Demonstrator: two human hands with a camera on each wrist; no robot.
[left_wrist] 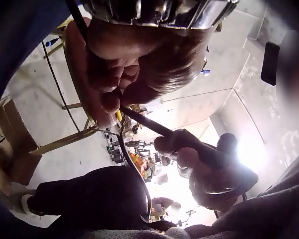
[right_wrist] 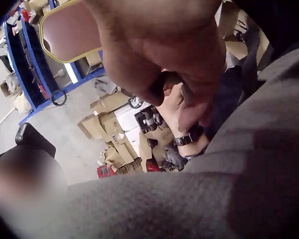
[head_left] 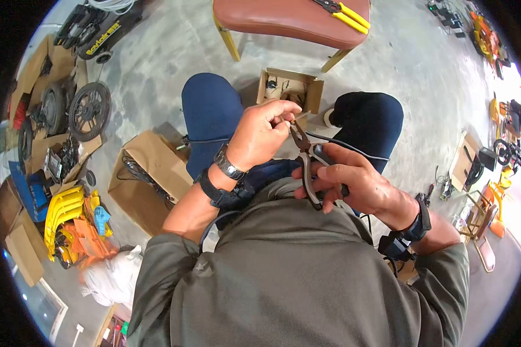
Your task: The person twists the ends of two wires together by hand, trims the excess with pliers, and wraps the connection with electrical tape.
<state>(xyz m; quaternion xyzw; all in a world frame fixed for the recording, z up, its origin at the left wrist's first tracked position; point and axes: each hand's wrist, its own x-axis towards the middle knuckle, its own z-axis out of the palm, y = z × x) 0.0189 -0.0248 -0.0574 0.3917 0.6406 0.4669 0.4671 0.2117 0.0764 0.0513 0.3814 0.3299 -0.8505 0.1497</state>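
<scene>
My left hand (head_left: pixel 259 134) pinches the end of a thin dark cable (left_wrist: pixel 130 162) between thumb and fingers. A small brass-coloured bit (head_left: pixel 294 122) shows at its fingertips. Combination pliers (head_left: pixel 304 151) with dark and grey handles are gripped in my right hand (head_left: pixel 351 180), tilted so that their nose reaches the left fingertips. From there the cable runs over the right thigh. In the left wrist view the pliers come in from the lower right, and a yellow bit (left_wrist: pixel 118 115) shows beside their tip. In the right wrist view the right hand covers most of the tool.
Beyond the knees stands a brown padded stool (head_left: pixel 289 22) with yellow-handled pliers (head_left: pixel 351 18) on it. A small open carton (head_left: pixel 315 95) sits on the floor between the feet. Another cardboard box (head_left: pixel 156 168) with dark cables is at left, near wheels (head_left: pixel 90 111) and yellow panels (head_left: pixel 62 217).
</scene>
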